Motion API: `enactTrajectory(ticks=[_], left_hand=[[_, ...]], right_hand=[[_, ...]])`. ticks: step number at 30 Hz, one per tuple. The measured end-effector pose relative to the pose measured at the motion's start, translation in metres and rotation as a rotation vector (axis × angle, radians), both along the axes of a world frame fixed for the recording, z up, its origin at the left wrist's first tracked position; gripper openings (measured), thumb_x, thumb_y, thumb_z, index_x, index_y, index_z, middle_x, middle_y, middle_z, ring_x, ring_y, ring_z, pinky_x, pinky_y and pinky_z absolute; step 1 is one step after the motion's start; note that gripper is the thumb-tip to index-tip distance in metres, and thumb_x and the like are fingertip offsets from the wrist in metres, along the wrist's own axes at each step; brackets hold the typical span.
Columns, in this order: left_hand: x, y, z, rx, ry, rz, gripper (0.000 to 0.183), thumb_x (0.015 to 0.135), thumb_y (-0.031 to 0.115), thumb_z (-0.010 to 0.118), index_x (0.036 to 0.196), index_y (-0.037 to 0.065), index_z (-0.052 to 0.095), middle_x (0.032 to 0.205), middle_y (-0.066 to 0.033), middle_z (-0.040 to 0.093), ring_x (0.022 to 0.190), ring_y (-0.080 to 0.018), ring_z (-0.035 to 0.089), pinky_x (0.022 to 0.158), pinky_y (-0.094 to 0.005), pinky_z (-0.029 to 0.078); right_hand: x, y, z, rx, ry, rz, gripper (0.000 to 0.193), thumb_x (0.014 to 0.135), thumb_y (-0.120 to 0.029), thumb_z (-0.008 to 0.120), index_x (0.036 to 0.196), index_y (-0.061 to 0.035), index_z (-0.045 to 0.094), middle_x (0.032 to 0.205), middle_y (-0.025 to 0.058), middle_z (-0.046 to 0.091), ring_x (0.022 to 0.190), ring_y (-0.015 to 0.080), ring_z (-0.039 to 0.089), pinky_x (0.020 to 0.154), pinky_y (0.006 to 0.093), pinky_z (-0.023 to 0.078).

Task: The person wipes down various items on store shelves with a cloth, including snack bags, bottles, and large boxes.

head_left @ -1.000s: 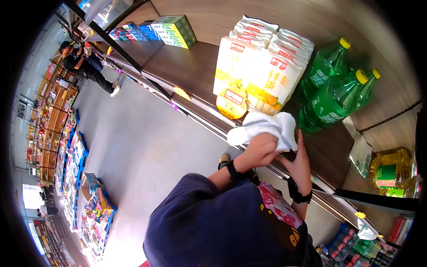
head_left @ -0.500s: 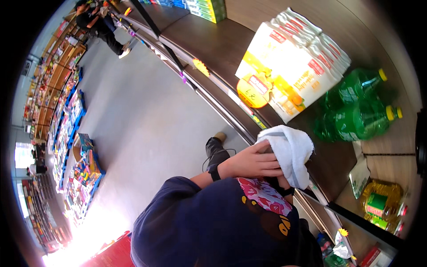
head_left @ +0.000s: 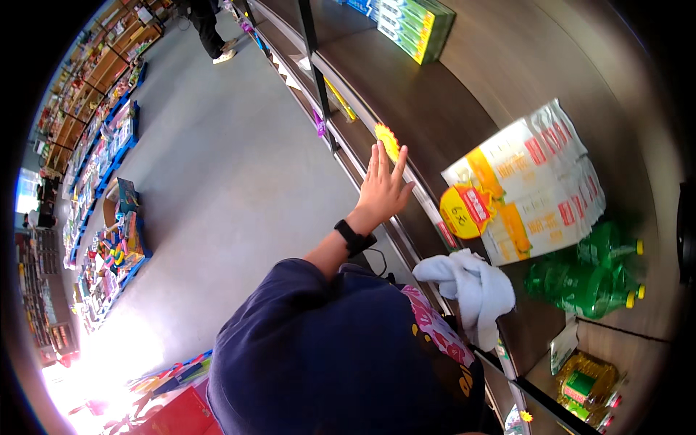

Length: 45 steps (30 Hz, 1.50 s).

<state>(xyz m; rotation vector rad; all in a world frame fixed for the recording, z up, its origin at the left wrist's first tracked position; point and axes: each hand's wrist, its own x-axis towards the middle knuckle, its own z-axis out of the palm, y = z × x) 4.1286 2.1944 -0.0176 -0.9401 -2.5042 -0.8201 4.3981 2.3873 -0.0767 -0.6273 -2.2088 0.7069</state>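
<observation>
My left hand (head_left: 384, 185), a black band on its wrist, reaches forward along the shelf's front edge. Its fingers are stretched out, tips by a yellow starburst price tag (head_left: 387, 139); whether they touch it I cannot tell. A white towel (head_left: 475, 293) is bunched over my right hand, which holds it at the shelf edge close to my body. The cloth hides the right fingers. Beyond the towel on the dark shelf lie white packs with orange print (head_left: 522, 188), with a round yellow price tag (head_left: 464, 210) in front of them.
Green bottles with yellow caps (head_left: 580, 286) lie right of the packs; bottles of golden oil (head_left: 587, 380) are nearer. Green boxes (head_left: 417, 29) sit farther along the shelf. A black upright post (head_left: 313, 65) stands at its edge. Goods displays (head_left: 116, 239) line the left; a person (head_left: 206, 29) stands far off.
My left hand has left the towel and moved forward along the shelf edge, fingers now extended. The towel stays with my right hand. The view has shifted, and the packs appear lower.
</observation>
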Motion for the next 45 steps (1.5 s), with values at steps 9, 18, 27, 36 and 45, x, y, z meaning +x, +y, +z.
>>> enactTrajectory(ticks=[9,18,27,36,45], left_hand=[[-0.053,-0.015,-0.028,-0.132,-0.037,-0.167,0.059,0.096,0.034,0.044,0.145,0.007,0.028,0.142,-0.0399,0.02,0.135,-0.0497,0.023,0.112,-0.0502,0.022],[-0.102,-0.031,-0.03,-0.134,-0.056,-0.253,0.063,0.094,0.035,0.047,0.146,0.006,0.028,0.142,-0.0413,0.019,0.137,-0.0509,0.017,0.112,-0.0533,0.016],[-0.11,-0.052,-0.026,-0.169,-0.237,-0.432,0.063,0.095,0.035,0.047,0.146,0.005,0.026,0.145,-0.0413,0.007,0.137,-0.0541,0.009,0.11,-0.057,0.016],[-0.131,-0.058,0.006,0.077,-0.155,-0.592,0.065,0.089,0.031,0.059,0.142,0.003,0.033,0.149,-0.0332,0.013,0.137,-0.0543,0.011,0.109,-0.0577,0.019],[-0.119,-0.038,0.022,0.201,-0.343,-1.258,0.077,0.081,0.025,0.071,0.144,0.009,0.029,0.149,-0.0272,0.022,0.134,-0.0475,0.029,0.109,-0.0515,0.028]], right_hand=[[-0.113,-0.061,0.078,-0.161,-0.025,0.136,0.046,0.086,-0.011,0.06,0.129,0.0003,0.049,0.129,0.0171,0.053,0.119,0.0295,0.051,0.103,0.0379,0.038],[-0.191,-0.103,0.119,-0.303,0.035,0.173,0.043,0.084,-0.006,0.057,0.126,0.0025,0.051,0.127,0.0182,0.055,0.118,0.032,0.053,0.1,0.0394,0.041],[-0.234,-0.098,0.144,0.104,0.229,-0.083,0.044,0.076,0.007,0.051,0.119,0.0,0.059,0.124,0.0177,0.058,0.116,0.0336,0.055,0.097,0.038,0.044],[-0.259,-0.102,0.081,0.326,-0.206,0.289,0.05,0.064,0.005,0.053,0.11,-0.0089,0.065,0.108,0.014,0.065,0.106,0.0289,0.06,0.087,0.0383,0.049],[-0.199,-0.111,0.108,-0.097,0.01,0.229,0.037,0.07,-0.001,0.061,0.107,-0.0052,0.067,0.104,0.0155,0.067,0.096,0.0314,0.065,0.085,0.0372,0.05]])
